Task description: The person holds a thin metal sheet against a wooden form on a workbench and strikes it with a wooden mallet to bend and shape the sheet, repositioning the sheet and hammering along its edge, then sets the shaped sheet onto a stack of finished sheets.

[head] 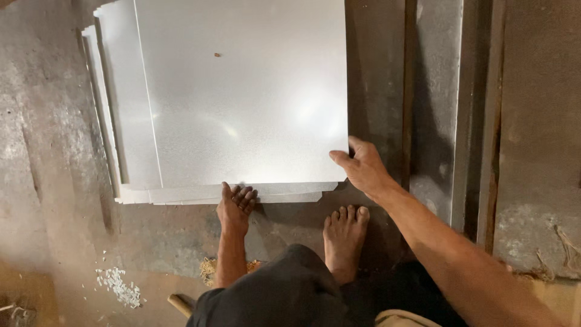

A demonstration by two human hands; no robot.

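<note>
Across the upper middle of the frame, the top shiny grey galvanised metal sheet (242,97) lies on an uneven stack of sheets (112,139), its lower right corner pinched by the right hand (362,166) while the left hand (235,206) curls under the near edge.

Bare floor, metal strips and scattered scraps

A grey, stained concrete floor (54,121) fills the view; at the right, long dull metal strips (437,103) lie upright in the frame beside rusty brown bars (491,181). White chips (118,287) are scattered at the lower left, with a small heap of sawdust (209,269) near them and a wooden handle (180,303) poking in at the bottom edge. A bare foot (344,239) rests flat on the floor above dark shorts (290,290), and dry fibres (566,245) lie at the far right
</note>
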